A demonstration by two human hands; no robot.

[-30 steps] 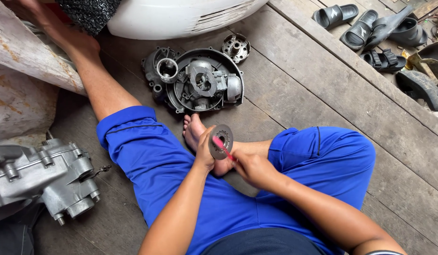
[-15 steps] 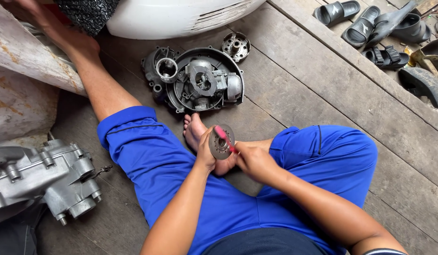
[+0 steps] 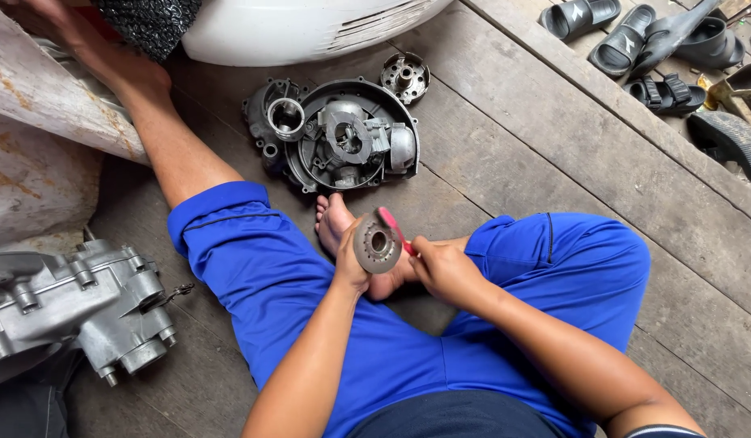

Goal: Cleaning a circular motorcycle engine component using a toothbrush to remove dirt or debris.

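Note:
I sit on a wooden floor in blue shorts, one leg stretched out, the other folded. My left hand (image 3: 350,261) holds a round grey metal disc (image 3: 376,243) with a centre hole, upright, face toward me. My right hand (image 3: 442,266) grips a red-handled brush (image 3: 394,229) whose head lies against the disc's right edge. Both hands hover just above my bare foot (image 3: 335,221). Beyond the foot lies an open engine case half (image 3: 343,138) with gears and a sleeve inside.
A small round finned metal part (image 3: 405,76) lies past the case. A grey engine block (image 3: 75,296) sits at the left. A white scooter body panel (image 3: 310,28) is at the top. Black sandals (image 3: 626,36) and a tyre (image 3: 732,142) lie at the top right.
The disc and both hands have stayed above the foot, shifting only slightly. The red brush has moved along the disc's right side.

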